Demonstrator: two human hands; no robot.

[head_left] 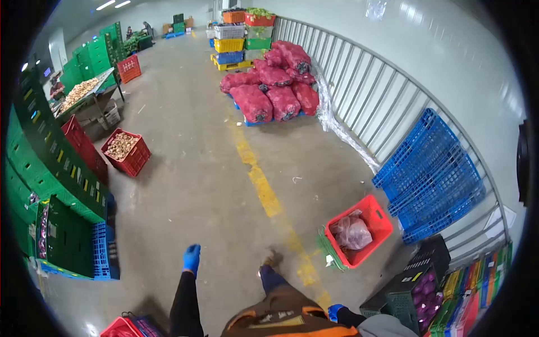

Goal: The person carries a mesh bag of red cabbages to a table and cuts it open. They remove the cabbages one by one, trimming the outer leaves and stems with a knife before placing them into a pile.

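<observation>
My left hand (192,259), in a blue glove, hangs low over the concrete floor at the lower middle. Its fingers look curled, but whether anything is inside them cannot be made out. At the bottom edge, right of my apron (281,314), my right hand (335,312) shows only in part, also blue-gloved, its fingers mostly hidden. The nearest thing to it is a dark crate of purple produce (403,292). Farther up on the right stands a red crate (375,216) with a crumpled clear bag (352,232) inside.
Stacked green crates (56,168) line the left, beside a red crate of pale produce (135,160). Red mesh sacks (252,104) lie on a pallet ahead. Blue pallets (432,174) lean on a metal railing (393,73). People (147,28) are far back left.
</observation>
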